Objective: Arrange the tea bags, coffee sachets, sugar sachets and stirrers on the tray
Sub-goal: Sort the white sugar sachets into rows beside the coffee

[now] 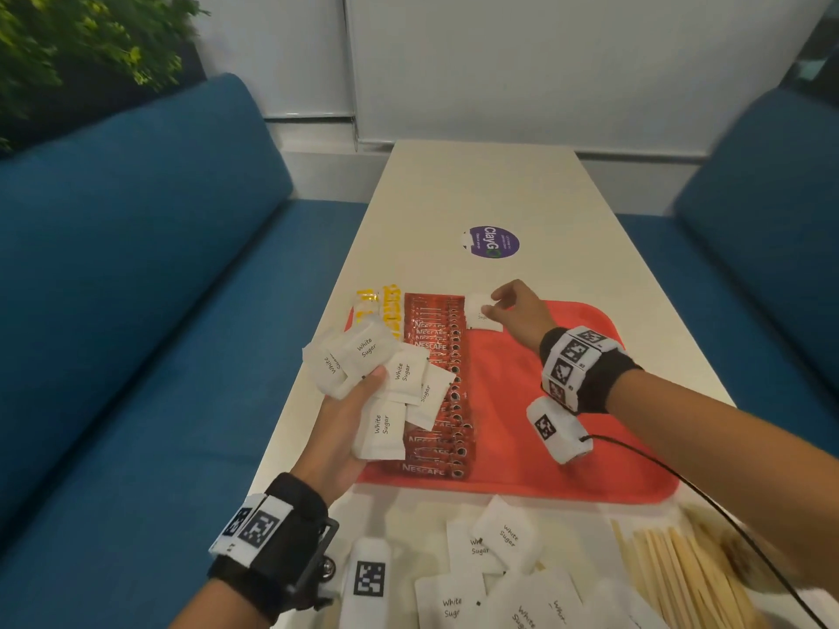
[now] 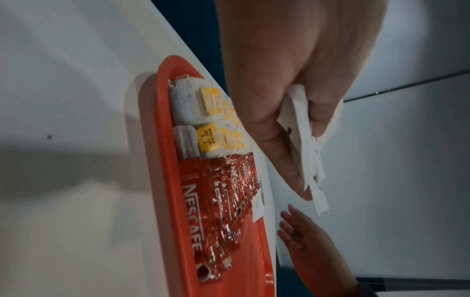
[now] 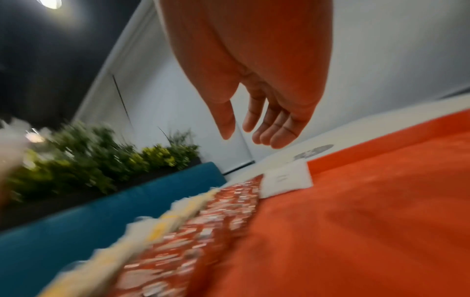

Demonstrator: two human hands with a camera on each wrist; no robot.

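Note:
A red tray [image 1: 567,447] lies on the white table. Tea bags [image 1: 381,306] with yellow tags fill its far left corner, and a row of red Nescafe coffee sachets [image 1: 436,338] runs beside them. My left hand [image 1: 363,388] grips a fan of white sugar sachets [image 1: 377,370] above the coffee row. One sugar sachet [image 1: 483,313] lies at the tray's far edge next to the coffee. My right hand [image 1: 504,306] hovers just over it; in the right wrist view the right hand [image 3: 244,136] has relaxed fingers above the sachet [image 3: 284,178] and holds nothing.
More loose sugar sachets [image 1: 499,551] and a pile of wooden stirrers [image 1: 681,569] lie on the table in front of the tray. A purple sticker [image 1: 492,241] sits beyond it. Blue sofas [image 1: 136,265] flank the table. A cable [image 1: 681,478] trails from my right wrist.

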